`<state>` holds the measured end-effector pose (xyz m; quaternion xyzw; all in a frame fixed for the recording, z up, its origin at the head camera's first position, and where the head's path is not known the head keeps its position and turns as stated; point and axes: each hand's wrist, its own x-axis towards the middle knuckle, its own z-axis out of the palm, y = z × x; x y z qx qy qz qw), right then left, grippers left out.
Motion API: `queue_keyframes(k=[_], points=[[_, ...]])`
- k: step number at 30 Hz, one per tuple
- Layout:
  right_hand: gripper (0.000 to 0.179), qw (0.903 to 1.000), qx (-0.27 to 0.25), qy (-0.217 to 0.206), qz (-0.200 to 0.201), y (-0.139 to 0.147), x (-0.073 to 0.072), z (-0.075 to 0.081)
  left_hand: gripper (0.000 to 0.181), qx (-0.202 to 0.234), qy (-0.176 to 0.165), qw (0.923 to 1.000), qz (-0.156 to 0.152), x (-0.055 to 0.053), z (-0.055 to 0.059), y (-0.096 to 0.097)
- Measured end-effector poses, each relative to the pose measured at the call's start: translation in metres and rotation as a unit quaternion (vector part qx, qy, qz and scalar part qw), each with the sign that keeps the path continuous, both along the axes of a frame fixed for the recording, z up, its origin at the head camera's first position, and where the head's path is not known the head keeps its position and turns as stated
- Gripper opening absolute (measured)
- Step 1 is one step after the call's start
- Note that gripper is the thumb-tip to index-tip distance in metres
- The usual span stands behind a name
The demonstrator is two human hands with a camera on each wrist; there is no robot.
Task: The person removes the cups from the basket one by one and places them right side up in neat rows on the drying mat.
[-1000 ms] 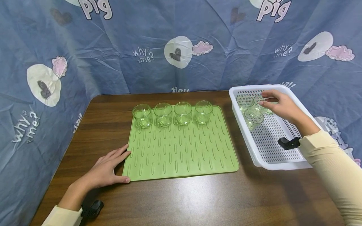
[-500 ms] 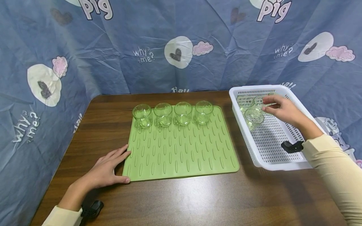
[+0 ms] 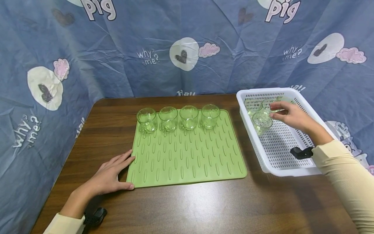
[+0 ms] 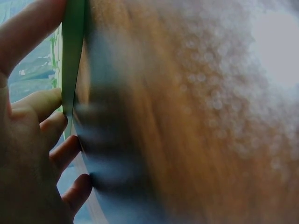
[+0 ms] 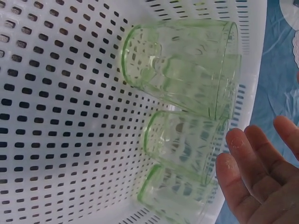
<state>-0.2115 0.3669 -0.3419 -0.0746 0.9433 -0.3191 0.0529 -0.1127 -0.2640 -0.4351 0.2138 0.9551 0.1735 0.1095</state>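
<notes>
Since a second ago, the right hand [image 3: 293, 114] has shifted slightly over the basket, its fingertips now sitting lower in the head view; I can't say whether that is downward or back toward the person. The left hand and the mat look unmoved.

The brown table [image 3: 187, 208] carries everything. On it lies the green mat [image 3: 181, 156], and beyond its right edge, a little apart, stands the white basket [image 3: 295, 171].

The left hand [image 3: 109, 175] is spread wide at the mat's left edge, thumb by the near corner, gripping nothing. The right hand has its thumb and fingers parted, with no glass visibly between them. Whether a fingertip touches a rim I can't tell; from the right wrist they look just beside one.

The four green glasses [image 3: 189, 118] on the mat stand upright in a row along its far side. More are clustered in the basket's far left part, the front glass [image 3: 262, 121] nearest the person, others partly hidden behind the hand. These too stand mouth up, long axis vertical, so the rims face the right hand, just left of its fingertips. That hand is far nearer them; the left is across the whole mat.
</notes>
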Motion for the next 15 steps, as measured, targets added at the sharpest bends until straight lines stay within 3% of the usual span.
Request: queue_keyframes(k=[7,15], points=[[0.057,0.9998,-0.002,-0.015,0.01,-0.002,-0.001,-0.008,0.103,0.001,0.0,1.0,0.0,0.0,0.0,0.0],[0.073,0.9974,-0.013,-0.057,0.043,-0.007,0.001,-0.02,0.102,0.0,0.0,1.0,-0.001,0.0,0.0,0.0]])
